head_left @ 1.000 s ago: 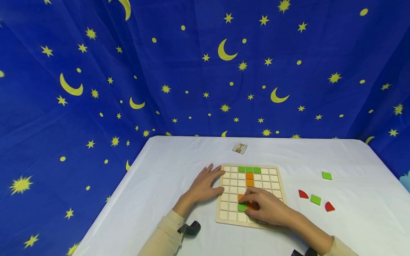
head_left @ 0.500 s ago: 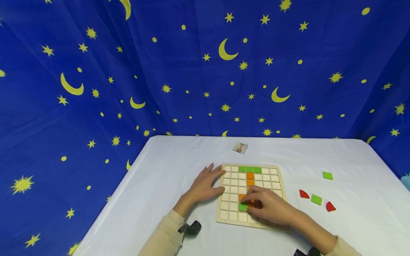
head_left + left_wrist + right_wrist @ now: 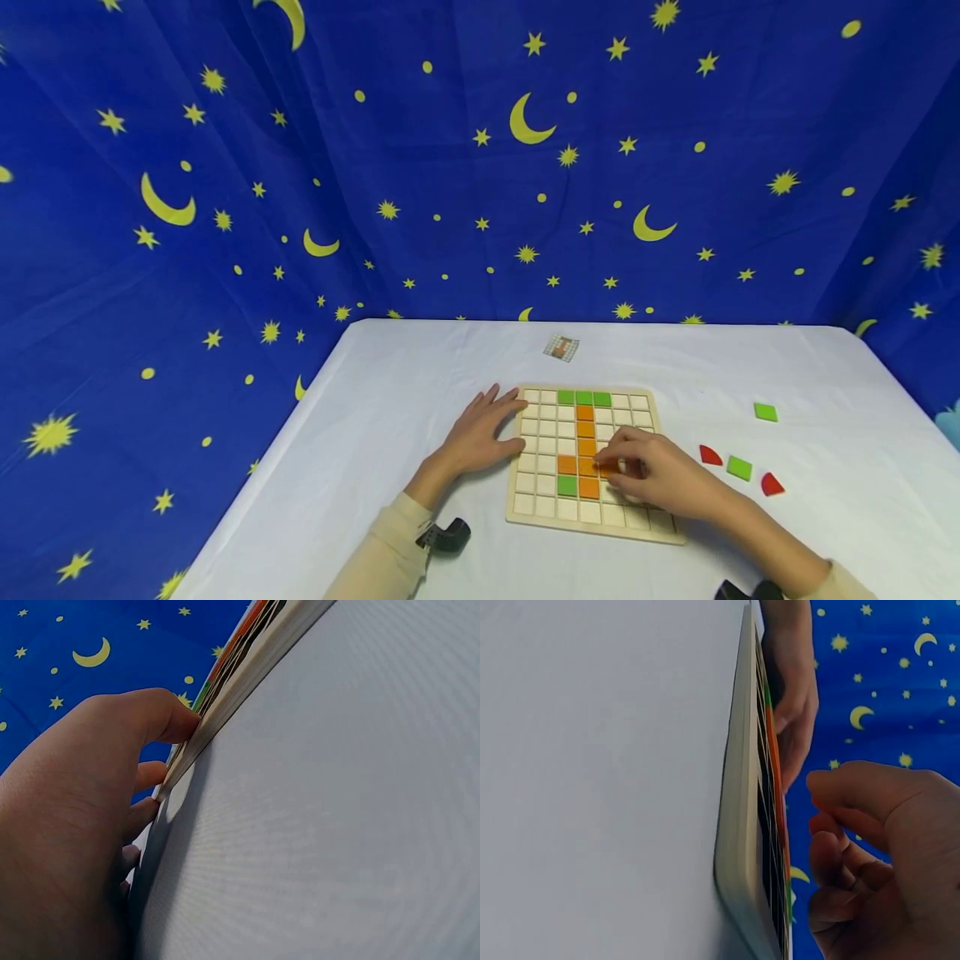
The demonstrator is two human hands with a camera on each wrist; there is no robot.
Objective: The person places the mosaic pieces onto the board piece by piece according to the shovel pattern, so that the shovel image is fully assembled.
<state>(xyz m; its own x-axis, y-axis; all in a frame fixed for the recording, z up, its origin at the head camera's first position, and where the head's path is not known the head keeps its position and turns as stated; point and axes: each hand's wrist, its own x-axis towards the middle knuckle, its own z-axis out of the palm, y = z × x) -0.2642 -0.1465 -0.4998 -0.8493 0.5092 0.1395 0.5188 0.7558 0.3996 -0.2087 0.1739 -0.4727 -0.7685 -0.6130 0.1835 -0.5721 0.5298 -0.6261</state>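
A wooden grid board [image 3: 555, 524] lies on the white table, its cells filled with cream, orange and green tiles. Three green tiles [image 3: 583, 398] sit in the top row, with a column of orange tiles [image 3: 586, 429] below. Lower down, another green tile [image 3: 567, 486] is beside the column's end. My left hand [image 3: 480, 435] is spread at the board's left side, thumb and fingertips touching its edge. My right hand [image 3: 663, 473] hovers over the lower right, fingers loosely bent near a partly covered orange tile [image 3: 607, 470]. In the right wrist view, nothing shows between its fingers [image 3: 836, 787].
Right of the board lie two loose green tiles [image 3: 738, 468] and two red quarter-round pieces [image 3: 772, 484]. A small card with a printed grid picture [image 3: 561, 347] lies behind the board. Blue cloth [image 3: 450, 167] with stars and moons surrounds the table.
My right hand has moved right, off the lower end of the orange column, uncovering orange tiles beside the lower green one. My left hand has stayed at the board's edge.
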